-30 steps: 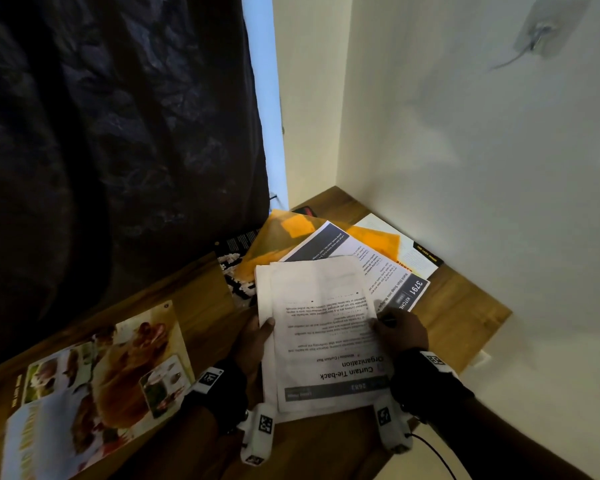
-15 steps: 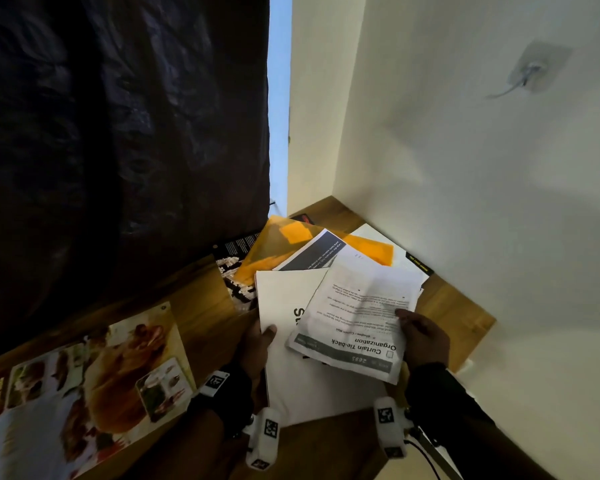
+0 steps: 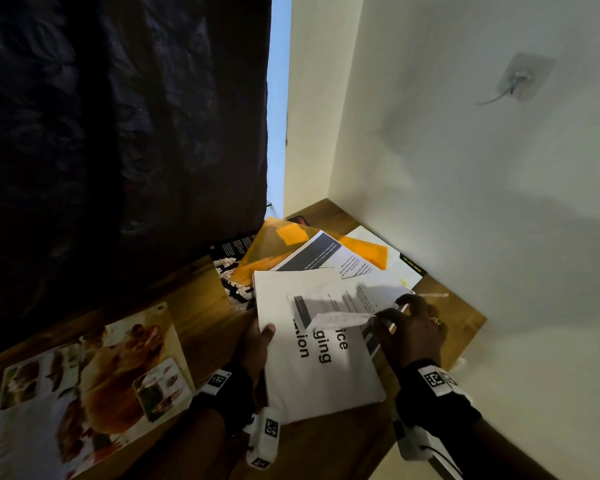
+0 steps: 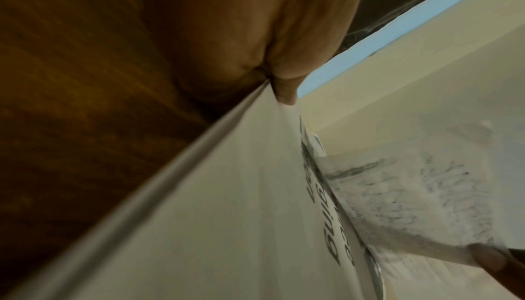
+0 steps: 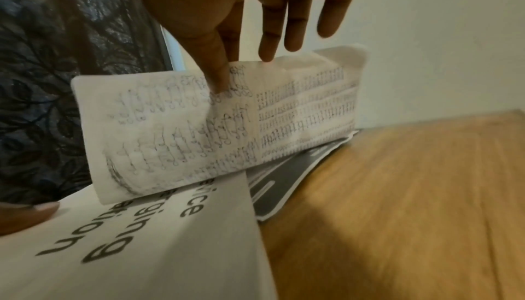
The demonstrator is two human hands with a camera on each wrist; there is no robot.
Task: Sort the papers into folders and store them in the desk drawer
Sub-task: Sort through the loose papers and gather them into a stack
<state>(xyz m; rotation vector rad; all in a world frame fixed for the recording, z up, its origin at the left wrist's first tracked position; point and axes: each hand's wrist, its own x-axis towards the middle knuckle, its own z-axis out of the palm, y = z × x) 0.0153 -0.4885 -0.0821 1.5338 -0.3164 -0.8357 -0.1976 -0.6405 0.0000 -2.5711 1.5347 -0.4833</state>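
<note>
A white paper stack (image 3: 312, 368) with large black print lies on the wooden desk (image 3: 201, 306). My left hand (image 3: 265, 332) grips its left edge, thumb (image 4: 287, 94) on top and fingers underneath. My right hand (image 3: 392, 317) pinches a printed sheet (image 5: 199, 125) between thumb (image 5: 220, 73) and fingers and holds it lifted, curled and motion-blurred over the stack's right side. Under it lies a dark-banded sheet (image 5: 284, 188). An orange folder (image 3: 274, 251) lies behind the stack with another dark-banded sheet (image 3: 319, 251) on it.
A glossy food magazine (image 3: 94, 382) lies at the desk's front left. A black-and-white patterned booklet (image 3: 232, 282) pokes out under the orange folder. A dark curtain (image 3: 118, 133) hangs at the back left, and a white wall (image 3: 465, 202) borders the desk's right side.
My right hand has lifted the top sheet off the stack and carried it to the right, uncovering the large-print page. The left hand has kept its grip on the stack's left edge.
</note>
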